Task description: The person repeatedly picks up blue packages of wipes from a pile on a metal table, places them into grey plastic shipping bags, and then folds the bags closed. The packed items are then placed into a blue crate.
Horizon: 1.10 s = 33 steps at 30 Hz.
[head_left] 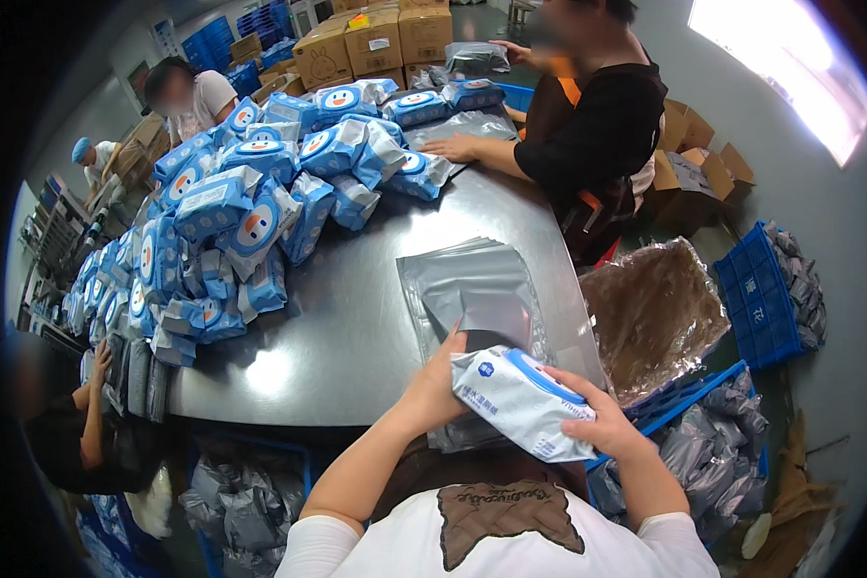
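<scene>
A white and blue pack of wipes [525, 409] is gripped at its right end by my right hand [609, 416], tilted above the table's near edge. My left hand [436, 380] is closed at the rim of the top grey plastic mailing bag [486, 289], by its raised mouth. The wipes pack hides part of the left fingers and the lower part of the bag. Under it lies a flat stack of the same grey bags [411, 289].
A big heap of blue and white wipes packs [260, 212] covers the table's [356, 356] left and far side. Co-workers stand around it; one person's hand [458, 147] rests near grey bags. Blue crates [761, 299] of filled grey bags and a foil-lined box [655, 318] stand right.
</scene>
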Motion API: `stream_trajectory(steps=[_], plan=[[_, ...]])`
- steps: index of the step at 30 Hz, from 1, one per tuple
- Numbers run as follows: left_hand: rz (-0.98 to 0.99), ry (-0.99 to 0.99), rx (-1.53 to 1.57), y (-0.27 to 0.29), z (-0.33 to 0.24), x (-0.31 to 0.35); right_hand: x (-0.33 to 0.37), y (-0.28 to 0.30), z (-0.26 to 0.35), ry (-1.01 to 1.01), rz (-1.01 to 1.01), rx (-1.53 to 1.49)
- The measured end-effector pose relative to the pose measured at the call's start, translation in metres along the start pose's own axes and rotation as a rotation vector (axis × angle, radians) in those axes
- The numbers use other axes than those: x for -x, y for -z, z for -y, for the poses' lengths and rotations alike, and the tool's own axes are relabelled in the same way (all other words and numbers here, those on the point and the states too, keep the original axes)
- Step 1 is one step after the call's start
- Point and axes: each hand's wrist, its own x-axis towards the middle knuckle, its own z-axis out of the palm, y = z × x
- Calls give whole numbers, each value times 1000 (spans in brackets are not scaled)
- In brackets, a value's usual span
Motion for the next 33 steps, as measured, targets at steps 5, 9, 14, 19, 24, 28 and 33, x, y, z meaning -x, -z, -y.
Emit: stream_trajectory(steps=[5,9,14,19,24,28,33], plan=[[49,34,9,-17,-8,5,-3,-28,-10,291,-368,1010],[25,-50,-49,-35,2,8,-30,-55,-26,455,-539,1249],[-68,9,-114,-26,15,25,-51,-45,-34,402,-390,771],[-60,-6,-377,-23,6,55,-70,34,-53,226,37,921],[-75,47,-392,-29,24,34,-85,15,-34,340,-32,1023],[-238,-46,-297,-50,35,65,-58,-14,-54,594,-479,910],[-239,98,-193,-45,11,52,-37,-52,-67,821,-199,1060]])
